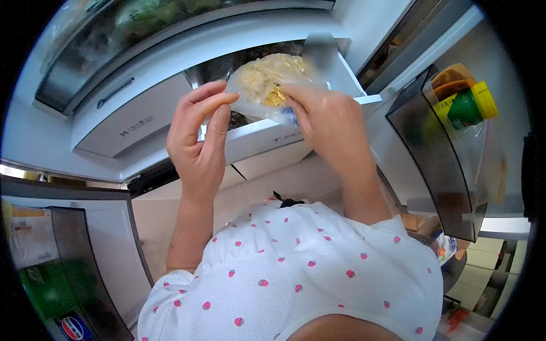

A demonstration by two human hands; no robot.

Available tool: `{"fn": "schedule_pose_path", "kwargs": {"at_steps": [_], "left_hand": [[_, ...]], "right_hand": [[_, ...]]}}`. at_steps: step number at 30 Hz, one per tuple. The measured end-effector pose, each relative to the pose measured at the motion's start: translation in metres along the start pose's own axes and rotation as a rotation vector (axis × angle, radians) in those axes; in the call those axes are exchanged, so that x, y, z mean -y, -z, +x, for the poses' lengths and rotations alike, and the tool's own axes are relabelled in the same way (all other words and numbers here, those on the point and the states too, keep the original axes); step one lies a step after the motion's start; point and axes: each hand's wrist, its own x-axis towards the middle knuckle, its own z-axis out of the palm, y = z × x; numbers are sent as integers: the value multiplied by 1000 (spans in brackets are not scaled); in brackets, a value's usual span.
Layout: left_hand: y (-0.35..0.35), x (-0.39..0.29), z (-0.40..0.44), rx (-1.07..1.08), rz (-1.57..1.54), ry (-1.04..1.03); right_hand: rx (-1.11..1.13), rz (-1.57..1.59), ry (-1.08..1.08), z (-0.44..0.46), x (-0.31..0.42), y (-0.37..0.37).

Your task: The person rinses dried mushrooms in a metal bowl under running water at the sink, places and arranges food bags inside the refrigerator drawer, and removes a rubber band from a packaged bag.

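Observation:
A clear plastic bag [259, 79] with pale yellow pieces inside lies over an open refrigerator drawer [253, 135]. My left hand [199, 128] is at the bag's left edge, thumb and fingertips pinched together on the plastic. On the right, my right hand [327, 116] reaches to the bag's opening, its fingers closed beside a small clump of yellow pieces [275, 97]. Whether those fingers grip the clump or only the plastic is hard to tell. Dark contents of the drawer show around the bag.
The right door shelf [435, 153] holds a green jar with a yellow lid [475, 105]. On the left, another door shelf [91, 273] holds a green container [47, 288]. A closed drawer front [133, 119] is beside the open one. Above runs a transparent drawer [136, 42].

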Motion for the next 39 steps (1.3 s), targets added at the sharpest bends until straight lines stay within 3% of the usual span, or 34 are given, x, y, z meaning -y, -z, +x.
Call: {"fn": "schedule_pose_path", "kwargs": {"at_steps": [2,6,9,11,21,24,29,32,39], "left_hand": [[-4,0,4,-22,2,-38],[-5,3,4,-35,13,-88],[-4,3,2,-8,51,-76],[-2,5,1,-7,53,-44],[3,18,6,29,96,69],[1,21,9,6,78,62],[-1,21,10,-3,55,113],[-2,22,9,-5,35,124],[-2,26,7,-28,14,112]], "right_hand": [[64,-158,77,13,1,-2],[65,-138,195,32,-1,-25],[15,-246,168,46,-9,-38],[126,-225,-28,54,-11,-34],[229,-197,-114,50,-25,-17],[153,-42,-90,44,-34,-17],[-160,194,-75,43,-39,-21],[-133,336,-7,48,-33,-22],[39,-22,167,60,-20,-43]]}}
